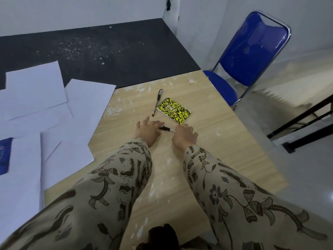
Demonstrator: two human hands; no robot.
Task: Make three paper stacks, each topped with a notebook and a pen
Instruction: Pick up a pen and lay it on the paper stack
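A yellow-and-black speckled notebook (173, 110) lies flat on the wooden table (216, 134). A black pen (157, 102) rests just left of it. A second pen (167, 129) lies between my hands, below the notebook. My left hand (148, 131) is flat on the table with fingers spread, its fingertips touching that pen's black end. My right hand (184, 136) rests palm down at the pen's clear tip. Loose white paper sheets (54, 112) overlap across the table's left side. A blue notebook (5, 156) shows partly at the far left, on the papers.
A black mat or tabletop (108, 49) with white specks lies beyond the papers. A blue folding chair (248, 56) stands at the table's far right corner. A dark metal frame (302, 123) stands on the floor to the right. White paint flecks mark the wood.
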